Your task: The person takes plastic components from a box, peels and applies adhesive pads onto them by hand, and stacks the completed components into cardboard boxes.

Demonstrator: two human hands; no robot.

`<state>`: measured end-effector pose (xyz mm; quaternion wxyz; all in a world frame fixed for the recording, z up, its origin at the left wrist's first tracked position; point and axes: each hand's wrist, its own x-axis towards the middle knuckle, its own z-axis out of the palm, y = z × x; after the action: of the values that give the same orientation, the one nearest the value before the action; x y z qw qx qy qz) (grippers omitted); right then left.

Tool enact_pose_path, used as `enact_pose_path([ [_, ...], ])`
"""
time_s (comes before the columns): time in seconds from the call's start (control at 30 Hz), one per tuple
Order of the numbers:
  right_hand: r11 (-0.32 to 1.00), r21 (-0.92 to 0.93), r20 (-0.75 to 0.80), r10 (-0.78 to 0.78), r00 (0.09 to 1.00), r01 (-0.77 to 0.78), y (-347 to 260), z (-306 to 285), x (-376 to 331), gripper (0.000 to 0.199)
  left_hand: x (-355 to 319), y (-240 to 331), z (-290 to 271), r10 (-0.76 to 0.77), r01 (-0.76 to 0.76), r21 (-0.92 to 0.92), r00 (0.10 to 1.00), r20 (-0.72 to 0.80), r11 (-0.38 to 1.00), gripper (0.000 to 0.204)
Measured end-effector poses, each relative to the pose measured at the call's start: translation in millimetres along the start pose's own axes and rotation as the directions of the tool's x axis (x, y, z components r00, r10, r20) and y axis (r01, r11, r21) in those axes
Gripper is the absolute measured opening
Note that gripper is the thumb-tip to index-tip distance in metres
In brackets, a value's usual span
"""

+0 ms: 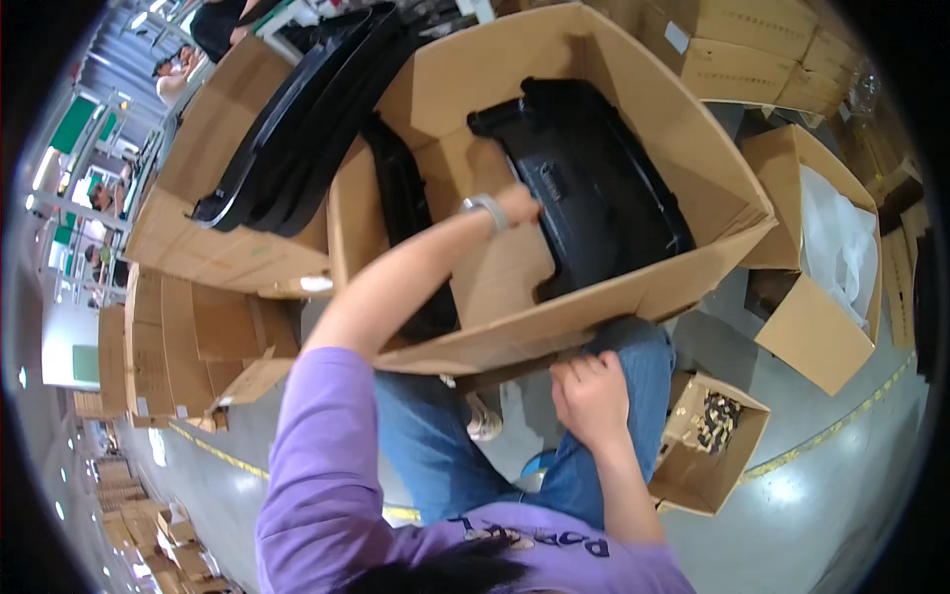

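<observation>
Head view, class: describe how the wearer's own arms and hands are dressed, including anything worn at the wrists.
The left sleeve and right sleeve are plain purple, leaving both forearms bare. The left hand has a pale grey band at its wrist, perhaps a watch. The right hand shows no wristband. Neither wears a glove.

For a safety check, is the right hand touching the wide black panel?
Apart: the head view shows the carton's near wall between the right hand and the wide black panel.
</observation>
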<state>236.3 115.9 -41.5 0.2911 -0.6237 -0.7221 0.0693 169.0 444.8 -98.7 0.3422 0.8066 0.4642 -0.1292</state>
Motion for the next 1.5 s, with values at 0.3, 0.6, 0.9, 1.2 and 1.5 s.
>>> enact_pose_path([
  [0.3,0.99,0.138,-0.05,-0.003,0.999,0.01,3,-3,-3,0.011,48,-48,103,-0.403,0.229,-0.475,0.863,-0.304,0.85,0.046],
  [0.6,0.993,0.108,-0.084,-0.027,0.996,0.036,-5,-11,-3,0.008,-84,-7,-74,0.134,-0.026,0.287,0.922,-0.362,0.958,0.018],
  [0.9,0.947,0.285,-0.296,-0.057,0.953,0.146,-6,-24,-34,0.01,-250,110,-131,0.416,-0.046,0.582,0.745,-0.521,0.812,0.035],
  [1.2,0.303,0.915,-0.314,0.949,0.001,-0.267,159,-83,-248,0.017,-375,102,-9,0.646,-0.463,0.582,0.749,-0.146,0.669,0.017],
  [1.5,0.206,0.173,0.057,0.974,0.219,-0.963,284,50,-424,0.022,-360,42,88,0.526,-0.635,0.491,0.771,0.359,0.596,0.027],
])
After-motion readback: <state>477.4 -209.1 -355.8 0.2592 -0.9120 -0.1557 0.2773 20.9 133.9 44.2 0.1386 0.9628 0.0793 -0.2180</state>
